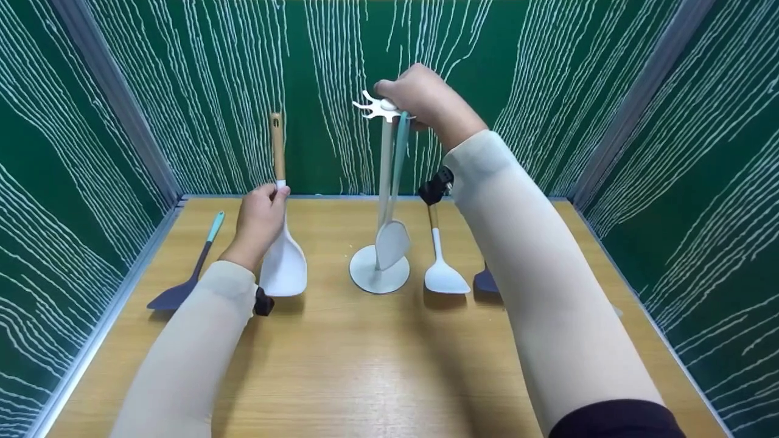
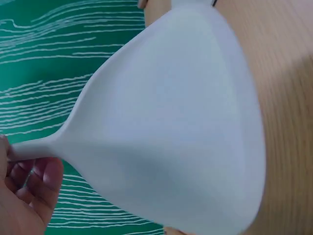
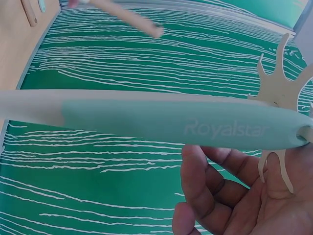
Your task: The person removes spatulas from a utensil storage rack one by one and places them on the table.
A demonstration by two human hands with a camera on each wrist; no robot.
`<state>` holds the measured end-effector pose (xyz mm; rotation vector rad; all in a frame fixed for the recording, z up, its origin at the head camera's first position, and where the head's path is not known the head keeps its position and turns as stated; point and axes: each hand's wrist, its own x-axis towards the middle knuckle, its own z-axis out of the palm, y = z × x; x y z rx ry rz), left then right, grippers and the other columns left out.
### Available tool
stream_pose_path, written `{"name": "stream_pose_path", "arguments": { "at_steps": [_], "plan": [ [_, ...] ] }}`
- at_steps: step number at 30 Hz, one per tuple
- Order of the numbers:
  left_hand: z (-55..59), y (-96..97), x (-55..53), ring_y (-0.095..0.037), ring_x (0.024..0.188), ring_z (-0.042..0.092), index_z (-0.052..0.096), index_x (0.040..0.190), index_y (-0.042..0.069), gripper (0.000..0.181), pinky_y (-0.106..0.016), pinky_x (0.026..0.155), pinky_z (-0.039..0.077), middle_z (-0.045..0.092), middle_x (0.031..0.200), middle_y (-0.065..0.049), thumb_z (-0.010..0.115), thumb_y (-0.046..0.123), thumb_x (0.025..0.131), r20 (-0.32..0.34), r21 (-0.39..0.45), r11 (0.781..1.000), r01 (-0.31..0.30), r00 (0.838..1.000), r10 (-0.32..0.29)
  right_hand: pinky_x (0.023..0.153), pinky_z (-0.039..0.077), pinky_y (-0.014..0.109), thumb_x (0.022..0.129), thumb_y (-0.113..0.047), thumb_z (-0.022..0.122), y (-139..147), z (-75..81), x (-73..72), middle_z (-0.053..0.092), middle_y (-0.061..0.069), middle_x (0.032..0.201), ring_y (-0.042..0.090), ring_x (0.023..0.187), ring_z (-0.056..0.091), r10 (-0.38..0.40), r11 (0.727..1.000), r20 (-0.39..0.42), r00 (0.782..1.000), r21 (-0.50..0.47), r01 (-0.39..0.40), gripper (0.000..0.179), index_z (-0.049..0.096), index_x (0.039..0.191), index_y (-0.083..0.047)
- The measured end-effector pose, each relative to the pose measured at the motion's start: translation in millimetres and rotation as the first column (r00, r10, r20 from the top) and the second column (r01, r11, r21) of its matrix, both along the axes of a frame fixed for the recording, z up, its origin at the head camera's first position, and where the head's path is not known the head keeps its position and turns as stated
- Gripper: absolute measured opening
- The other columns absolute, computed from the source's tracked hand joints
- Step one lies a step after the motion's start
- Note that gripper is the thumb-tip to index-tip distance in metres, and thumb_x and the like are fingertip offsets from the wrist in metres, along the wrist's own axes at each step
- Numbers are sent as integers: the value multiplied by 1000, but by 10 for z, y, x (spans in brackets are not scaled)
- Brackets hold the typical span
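My left hand point(image 1: 258, 222) grips a white spatula point(image 1: 284, 267) by its neck, just below the wooden handle, with the broad blade pointing down over the table. In the left wrist view that blade point(image 2: 166, 122) fills most of the picture. A white utensil stand point(image 1: 385, 164) rises in the middle, with curved hooks at its top and a round base. One teal-handled spatula point(image 1: 400, 155) hangs from a hook, its pale blade beside the pole. My right hand point(image 3: 230, 191) is at the hooks, behind the teal handle, fingers loosely curled with nothing visible between them.
On the wooden table point(image 1: 365, 365) lie a dark spatula with a teal handle point(image 1: 195, 267) at left and a white wooden-handled spatula point(image 1: 444, 277) right of the stand. Another dark blade point(image 1: 487, 281) is partly hidden by my right arm. Green white-streaked walls point(image 1: 328, 73) enclose the table.
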<state>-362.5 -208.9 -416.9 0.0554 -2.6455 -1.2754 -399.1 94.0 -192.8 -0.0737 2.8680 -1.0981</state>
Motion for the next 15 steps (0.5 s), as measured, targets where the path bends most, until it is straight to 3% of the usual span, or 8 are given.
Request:
{"name": "stream_pose_path", "arguments": {
  "at_steps": [2, 5, 12, 15],
  "plan": [
    [-38, 0, -51, -30, 114, 62, 65, 147, 7, 47, -46, 101, 61, 63, 125, -16, 47, 44, 123, 93, 6, 1000, -6, 996, 6, 71, 57, 26, 118, -52, 55, 7, 1, 2, 66, -6, 78, 14, 73, 62, 7, 1000, -1, 1000, -2, -7, 51, 63, 78, -21],
    [-118, -2, -124, -30, 116, 61, 62, 153, 10, 47, -44, 99, 58, 62, 126, -14, 45, 43, 124, 214, 8, 1000, 5, 977, -7, 71, 57, 26, 118, -52, 55, 16, -1, 2, 69, -6, 78, 14, 70, 60, 14, 1000, 1, 1000, -8, -14, 52, 63, 76, -21],
    [-317, -26, -230, -26, 96, 58, 61, 149, 7, 47, -39, 79, 51, 57, 108, -12, 39, 41, 125, 355, -35, 999, 27, 935, -13, 70, 58, 24, 118, -54, 53, 26, -3, 17, 74, -4, 88, 14, 72, 58, 12, 1000, 5, 1000, 15, -12, 51, 68, 82, -21],
    [-343, -30, -205, -26, 97, 58, 59, 152, 7, 47, -40, 80, 52, 56, 110, -12, 39, 41, 125, 426, -16, 1000, 12, 905, -4, 67, 56, 24, 118, -54, 52, 33, -10, 9, 76, -5, 90, 14, 71, 56, 12, 1000, 12, 1000, 17, -12, 51, 71, 85, -20]
  ]
}}
